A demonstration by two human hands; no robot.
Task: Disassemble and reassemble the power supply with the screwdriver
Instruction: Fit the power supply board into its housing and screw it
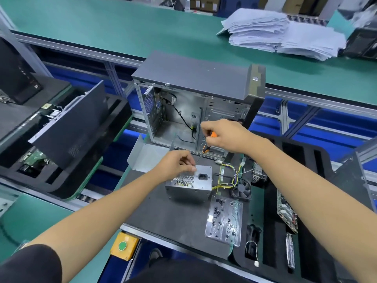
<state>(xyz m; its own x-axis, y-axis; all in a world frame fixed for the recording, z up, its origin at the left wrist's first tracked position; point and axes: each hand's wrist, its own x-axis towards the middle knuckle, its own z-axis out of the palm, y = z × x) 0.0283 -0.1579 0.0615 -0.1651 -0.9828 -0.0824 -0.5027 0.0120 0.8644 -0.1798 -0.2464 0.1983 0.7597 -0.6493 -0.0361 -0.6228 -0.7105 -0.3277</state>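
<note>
On the dark desk [163, 217] sits the power supply [188, 183], out of the computer case [195, 103] behind it (so taking out looks done). The left hand [176, 163] pinches something tiny, maybe a screw, at its top edge. The right hand [222, 134] grips the screwdriver [206, 148], tip pointing down there. Screwing is left. Wires [230, 178] crowd the right side; the near side has room.

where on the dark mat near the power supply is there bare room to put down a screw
The dark mat is bare in front of the power supply, left of the clear parts tray. It is crowded to the right of the supply, with wires and a small fan. Behind it stands the open computer case.
</note>
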